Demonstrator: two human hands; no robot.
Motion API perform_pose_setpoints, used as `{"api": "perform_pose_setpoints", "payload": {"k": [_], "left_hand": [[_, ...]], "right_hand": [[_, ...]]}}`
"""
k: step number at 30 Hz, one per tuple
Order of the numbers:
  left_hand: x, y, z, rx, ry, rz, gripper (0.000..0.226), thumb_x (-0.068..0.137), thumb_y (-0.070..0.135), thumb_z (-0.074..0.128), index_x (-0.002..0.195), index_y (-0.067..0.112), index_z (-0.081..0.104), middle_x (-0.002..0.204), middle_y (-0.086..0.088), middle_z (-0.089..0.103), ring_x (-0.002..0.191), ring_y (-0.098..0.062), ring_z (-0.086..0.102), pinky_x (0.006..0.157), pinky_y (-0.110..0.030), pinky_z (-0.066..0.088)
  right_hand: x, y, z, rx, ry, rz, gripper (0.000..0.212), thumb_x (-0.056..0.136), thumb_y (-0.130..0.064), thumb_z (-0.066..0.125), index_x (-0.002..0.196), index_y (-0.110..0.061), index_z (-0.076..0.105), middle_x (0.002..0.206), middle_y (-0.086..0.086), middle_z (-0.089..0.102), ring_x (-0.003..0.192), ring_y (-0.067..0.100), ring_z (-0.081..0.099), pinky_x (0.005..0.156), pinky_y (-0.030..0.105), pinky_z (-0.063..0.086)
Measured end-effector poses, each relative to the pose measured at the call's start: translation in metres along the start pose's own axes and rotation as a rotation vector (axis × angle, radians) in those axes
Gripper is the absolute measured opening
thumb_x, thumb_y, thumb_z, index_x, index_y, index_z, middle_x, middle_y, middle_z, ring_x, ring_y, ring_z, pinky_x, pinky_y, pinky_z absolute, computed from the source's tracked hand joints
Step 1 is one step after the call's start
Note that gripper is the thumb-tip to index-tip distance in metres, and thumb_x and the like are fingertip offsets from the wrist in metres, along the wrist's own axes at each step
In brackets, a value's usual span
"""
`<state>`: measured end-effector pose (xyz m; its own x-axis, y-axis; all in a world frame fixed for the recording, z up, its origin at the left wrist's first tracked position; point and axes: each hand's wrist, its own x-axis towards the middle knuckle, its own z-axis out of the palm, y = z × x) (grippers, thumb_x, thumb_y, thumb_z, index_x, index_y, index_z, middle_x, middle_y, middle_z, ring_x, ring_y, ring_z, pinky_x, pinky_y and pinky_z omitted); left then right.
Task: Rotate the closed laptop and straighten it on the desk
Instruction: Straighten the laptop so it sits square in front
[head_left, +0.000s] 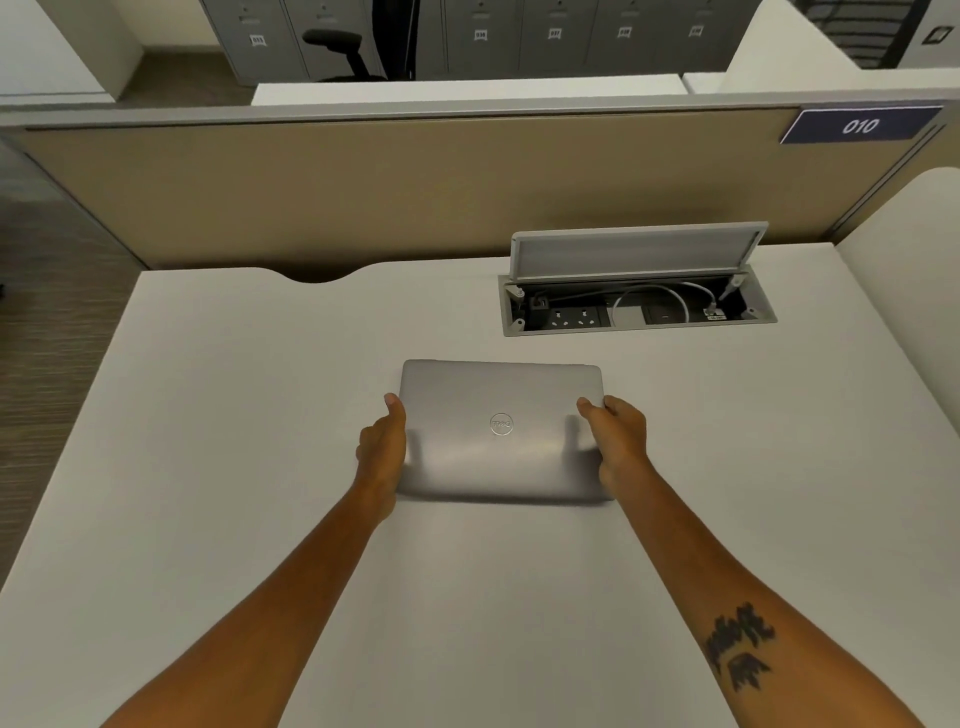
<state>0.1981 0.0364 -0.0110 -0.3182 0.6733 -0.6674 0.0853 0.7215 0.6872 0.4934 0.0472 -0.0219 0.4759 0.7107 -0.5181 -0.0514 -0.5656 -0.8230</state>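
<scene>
Item: closed silver Dell laptop (501, 428), lid up, round logo at the lid's centre, reading upside down from the wearer's side. Position: flat on the white table (208, 415), near its middle, edges close to square with the table's front edge; the near edge is blurred.

Left hand (382, 449): set against the laptop's left side, thumb lying over the lid near the edge, fingers hidden below or beside the case. Grip clasped on the laptop's left edge.

Right hand (618, 441): set against the laptop's right side, thumb on the lid, fingers curled round the edge. Grip clasped on the laptop's right edge. Dark tattoo (740, 647) on the right forearm.

Table fittings: recessed cable box (636, 309) behind and to the right of the laptop, apart from it, its grey flap lid (636, 252) raised upright at the rear. Inside: a black power socket (574, 317) at the left, a looped white cable (652, 299) in the middle, further connectors at the right, too small to tell.

Surroundings: tan partition panel (415, 192) along the table's far edge; blue number plate (860, 124) reading "010" at its upper right. Beyond the partition: grey numbered lockers (519, 36) and a black office chair (343, 52).
</scene>
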Motion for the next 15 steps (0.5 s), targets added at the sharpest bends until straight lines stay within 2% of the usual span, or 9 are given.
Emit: {"api": "perform_pose_setpoints", "payload": {"k": [2,4,6,8,10,11,13,14,15], "left_hand": [[0.0,0.002,0.005,-0.016,-0.004,-0.006,0.089,0.102,0.079,0.024,0.156,0.015,0.056,0.152,-0.012,0.062,0.139,-0.036,0.06,0.123,-0.055,0.047],[0.0,0.004,0.01,-0.035,-0.006,-0.009,0.089,0.102,0.079,0.023,0.155,0.015,0.056,0.151,-0.013,0.063,0.137,-0.037,0.062,0.122,-0.057,0.048],[0.001,0.006,0.014,-0.04,0.002,-0.022,0.091,0.101,0.08,0.022,0.158,0.016,0.053,0.156,-0.013,0.059,0.141,-0.037,0.059,0.122,-0.059,0.047],[0.002,0.008,0.018,-0.034,0.006,-0.023,0.091,0.101,0.08,0.02,0.16,0.017,0.051,0.159,-0.012,0.057,0.143,-0.038,0.058,0.123,-0.059,0.046],[0.004,0.009,0.021,-0.036,0.008,-0.018,0.091,0.102,0.08,0.018,0.159,0.017,0.053,0.158,-0.013,0.058,0.142,-0.038,0.059,0.123,-0.059,0.047],[0.005,0.01,0.022,-0.042,0.008,-0.018,0.092,0.102,0.08,0.018,0.158,0.018,0.053,0.157,-0.013,0.059,0.141,-0.038,0.059,0.123,-0.059,0.047],[0.006,0.01,0.024,-0.051,0.009,-0.02,0.092,0.102,0.08,0.018,0.159,0.018,0.053,0.158,-0.013,0.058,0.142,-0.038,0.059,0.123,-0.059,0.047],[0.006,0.01,0.025,-0.053,0.011,-0.024,0.092,0.102,0.08,0.018,0.159,0.017,0.052,0.158,-0.013,0.058,0.142,-0.039,0.059,0.123,-0.06,0.047],[0.007,0.01,0.026,-0.054,0.013,-0.027,0.092,0.101,0.08,0.017,0.159,0.017,0.052,0.158,-0.014,0.058,0.142,-0.039,0.059,0.123,-0.06,0.047]], "right_hand": [[0.005,-0.005,-0.002,-0.015,-0.005,-0.009,0.025,0.094,-0.023,0.075,0.102,0.0,0.068,0.082,-0.006,0.061,0.078,0.016,0.053,0.078,0.031,0.042],[0.011,-0.008,-0.003,-0.01,-0.009,-0.019,0.031,0.095,-0.024,0.075,0.107,0.003,0.067,0.084,-0.005,0.062,0.081,0.017,0.055,0.077,0.03,0.042],[0.016,-0.011,-0.005,-0.008,-0.01,-0.023,0.035,0.094,-0.025,0.075,0.102,0.007,0.063,0.084,-0.001,0.061,0.087,0.021,0.053,0.077,0.033,0.041],[0.022,-0.014,-0.005,-0.024,-0.015,-0.034,0.028,0.094,-0.025,0.074,0.087,-0.003,0.06,0.084,0.003,0.06,0.087,0.023,0.051,0.075,0.034,0.039],[0.025,-0.017,-0.004,-0.044,-0.018,-0.039,0.024,0.095,-0.026,0.074,0.084,-0.009,0.061,0.081,0.001,0.059,0.084,0.024,0.051,0.075,0.032,0.043],[0.027,-0.018,-0.004,-0.055,-0.012,-0.038,0.023,0.096,-0.026,0.074,0.092,-0.005,0.066,0.079,-0.002,0.058,0.081,0.022,0.052,0.084,0.033,0.049],[0.031,-0.019,-0.004,-0.061,0.0,-0.039,0.039,0.097,-0.026,0.074,0.117,0.006,0.066,0.082,-0.004,0.061,0.077,0.015,0.052,0.102,0.043,0.053],[0.033,-0.02,-0.003,-0.054,-0.003,-0.043,0.042,0.096,-0.026,0.074,0.119,0.008,0.064,0.086,0.002,0.064,0.079,0.016,0.053,0.098,0.041,0.053],[0.034,-0.021,-0.003,-0.052,-0.007,-0.049,0.041,0.096,-0.026,0.073,0.115,0.009,0.064,0.091,0.009,0.066,0.083,0.02,0.053,0.087,0.036,0.052]]}}
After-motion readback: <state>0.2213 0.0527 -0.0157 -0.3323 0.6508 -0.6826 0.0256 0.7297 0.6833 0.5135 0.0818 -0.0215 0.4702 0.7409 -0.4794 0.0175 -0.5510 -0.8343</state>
